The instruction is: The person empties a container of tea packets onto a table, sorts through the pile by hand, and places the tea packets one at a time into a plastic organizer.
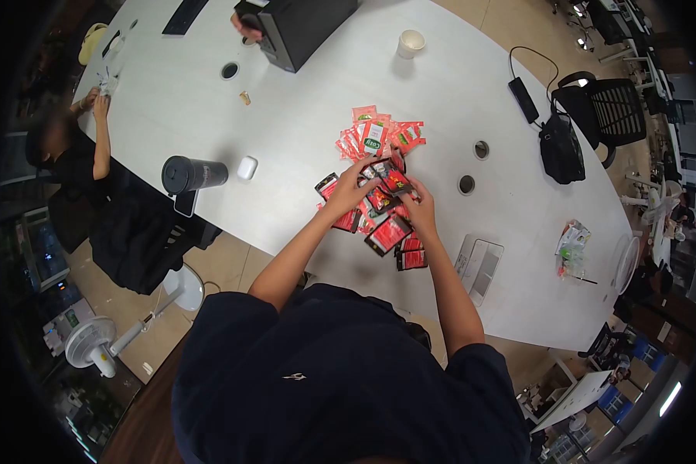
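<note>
Several black-and-red packets [388, 234] lie in a loose pile on the white table [301, 131], close to my body. My left hand [348, 190] reaches in from the left, its fingers on black-and-red packets at the top of the pile. From the right, my right hand [419, 207] has its fingers bent against the edge of the same packets. Between both hands a black-and-red packet [395, 179] is held tilted. Just beyond them, lighter red packets [373, 135] lie fanned out and overlapping.
A dark tumbler [196, 175], a white earphone case [247, 168] and a phone [185, 203] are at left. A paper cup [411, 43] and a black box [301, 31] stand beyond. Right are a black bag [561, 147] and plastic packaging [573, 249]. Another person [77, 155] sits left.
</note>
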